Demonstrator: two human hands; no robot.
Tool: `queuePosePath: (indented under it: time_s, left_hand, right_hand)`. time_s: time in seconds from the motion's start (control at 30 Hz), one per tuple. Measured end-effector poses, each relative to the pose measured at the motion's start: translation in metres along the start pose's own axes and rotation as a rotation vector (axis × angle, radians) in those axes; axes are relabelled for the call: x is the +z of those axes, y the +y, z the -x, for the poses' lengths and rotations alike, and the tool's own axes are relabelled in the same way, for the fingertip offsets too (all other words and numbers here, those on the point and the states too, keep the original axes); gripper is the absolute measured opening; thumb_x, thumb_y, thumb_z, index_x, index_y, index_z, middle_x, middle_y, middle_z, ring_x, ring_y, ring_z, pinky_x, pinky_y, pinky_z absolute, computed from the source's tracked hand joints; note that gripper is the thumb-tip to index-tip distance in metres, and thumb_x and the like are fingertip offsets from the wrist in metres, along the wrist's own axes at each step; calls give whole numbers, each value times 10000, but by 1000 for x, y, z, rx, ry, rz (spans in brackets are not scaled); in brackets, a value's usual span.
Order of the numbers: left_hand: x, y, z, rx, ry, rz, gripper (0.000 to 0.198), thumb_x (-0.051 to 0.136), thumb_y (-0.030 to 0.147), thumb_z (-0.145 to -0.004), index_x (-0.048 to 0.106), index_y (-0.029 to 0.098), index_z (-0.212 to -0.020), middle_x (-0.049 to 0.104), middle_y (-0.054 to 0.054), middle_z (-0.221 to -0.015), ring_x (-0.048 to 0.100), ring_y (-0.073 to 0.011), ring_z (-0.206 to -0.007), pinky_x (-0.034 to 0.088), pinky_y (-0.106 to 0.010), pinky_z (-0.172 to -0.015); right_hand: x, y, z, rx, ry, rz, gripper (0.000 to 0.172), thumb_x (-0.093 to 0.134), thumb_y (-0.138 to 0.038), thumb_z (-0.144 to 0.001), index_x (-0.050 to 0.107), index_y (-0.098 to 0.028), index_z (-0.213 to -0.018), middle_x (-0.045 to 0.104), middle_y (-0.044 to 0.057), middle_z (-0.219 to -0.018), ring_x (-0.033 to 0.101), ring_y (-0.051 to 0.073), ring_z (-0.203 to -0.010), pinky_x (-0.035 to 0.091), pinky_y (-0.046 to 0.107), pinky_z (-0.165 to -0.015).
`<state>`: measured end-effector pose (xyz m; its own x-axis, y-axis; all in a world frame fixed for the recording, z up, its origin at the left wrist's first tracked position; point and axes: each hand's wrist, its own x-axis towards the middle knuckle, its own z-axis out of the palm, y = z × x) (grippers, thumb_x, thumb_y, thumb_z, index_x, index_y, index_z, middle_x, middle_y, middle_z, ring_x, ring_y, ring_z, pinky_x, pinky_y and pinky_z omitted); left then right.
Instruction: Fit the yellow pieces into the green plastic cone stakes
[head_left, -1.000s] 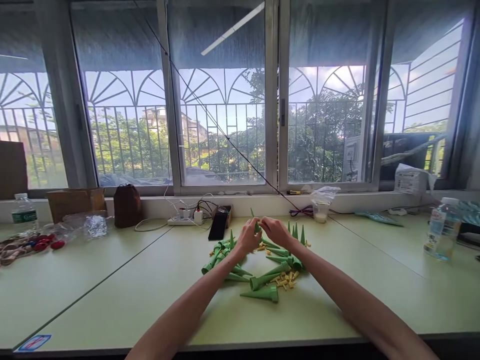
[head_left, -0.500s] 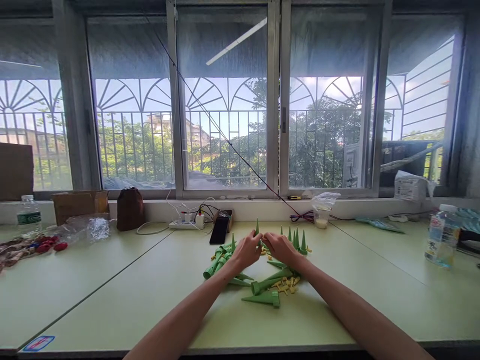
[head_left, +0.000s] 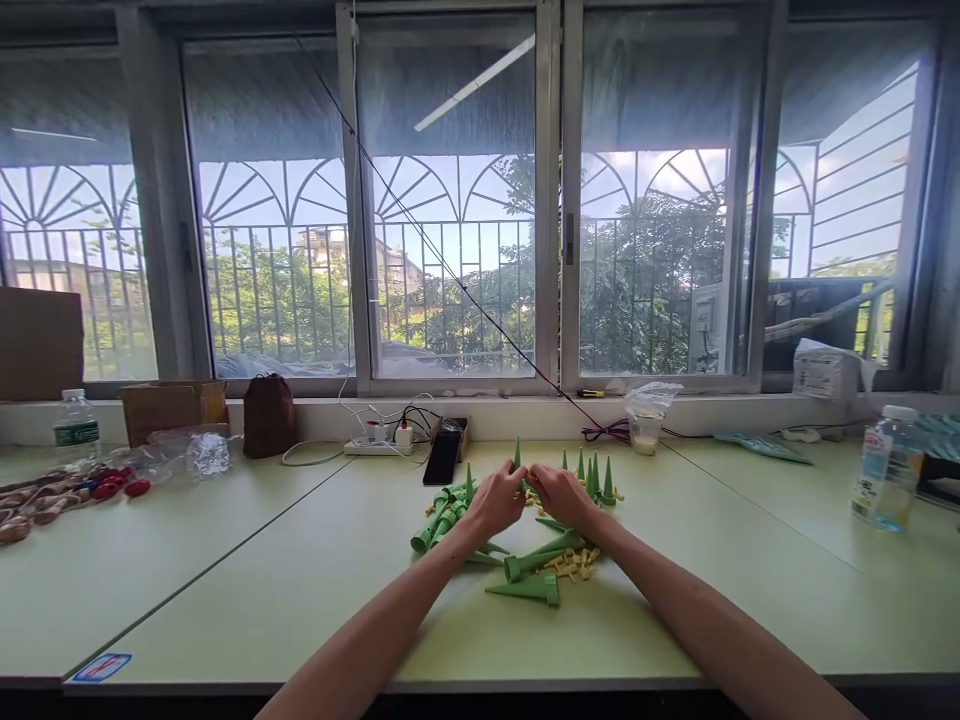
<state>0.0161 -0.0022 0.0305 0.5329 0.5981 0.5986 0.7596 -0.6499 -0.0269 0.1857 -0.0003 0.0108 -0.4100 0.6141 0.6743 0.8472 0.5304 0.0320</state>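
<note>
My left hand is closed, its fingertips curled round a green plastic spike whose pointed end stands up above the knuckles. Against it, my right hand is pinched shut; whatever small thing it grips is hidden by the fingers. Hollow green spikes lie heaped to the left of my hands. Several more spikes stand point up beyond the right hand. Below the wrists lie a loose spike and small yellow T-shaped fittings.
A black phone and a white power strip are at the back. On the right stands a plastic bottle. A brown pouch, a cardboard box and red-tipped wooden pieces occupy the left.
The view has shifted slightly, so the scene sits a little further right. Both hands keep the same pose, close together.
</note>
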Motion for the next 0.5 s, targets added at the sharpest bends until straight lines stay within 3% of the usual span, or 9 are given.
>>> queuePosePath:
  time_s: [0.5]
  left_hand:
    - [1,7,3,-88,-13,-20,146,468,210,-877,608,194,-917,563,-65,-884,594,-176,-715,398,-266,-621]
  right_hand:
    - [5,-1,2,10,-24,-45,212,335,-210,-1010,476,-195,-853,615,34,-773,563,155,-657,335,267,-590]
